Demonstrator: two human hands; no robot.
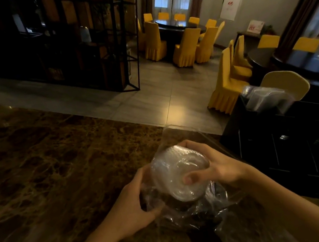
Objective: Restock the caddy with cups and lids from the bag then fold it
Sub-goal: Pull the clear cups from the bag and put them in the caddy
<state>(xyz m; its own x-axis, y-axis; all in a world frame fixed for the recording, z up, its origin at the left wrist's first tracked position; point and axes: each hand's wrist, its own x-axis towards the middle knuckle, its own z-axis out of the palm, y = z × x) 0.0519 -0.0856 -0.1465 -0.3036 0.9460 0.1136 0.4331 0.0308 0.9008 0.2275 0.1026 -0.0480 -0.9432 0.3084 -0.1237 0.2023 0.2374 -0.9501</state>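
Both bare forearms are reaching in from the 6 o'clock edge of the view and meeting over the brown marble counter [41, 160], a little right of centre. The right hand [220, 165] is coming in from about 4 o'clock with the wrist bent inward; its fingers are curling over the far side of a stack of clear plastic lids [180, 172] while the thumb is pressing against the near face, so the stack is being clamped between thumb and fingers. The stack is lying tilted, its round face turning toward the camera, and it is partly wrapped in the clear plastic bag [199, 208]. The left hand [130, 207] is coming in from about 7 o'clock, palm turned toward the stack, its fingers bunching and pinching the crumpled film of the bag at the stack's left side. The rest of the bag is spreading loosely on the counter under and beyond the hands, toward 12 and 5 o'clock. At roughly 3 o'clock from the hands, just beside the counter's edge, the black caddy [297, 153] is sitting with its dark compartments open upward; clear plastic items [266, 99] are showing at its far end, too blurred to identify.
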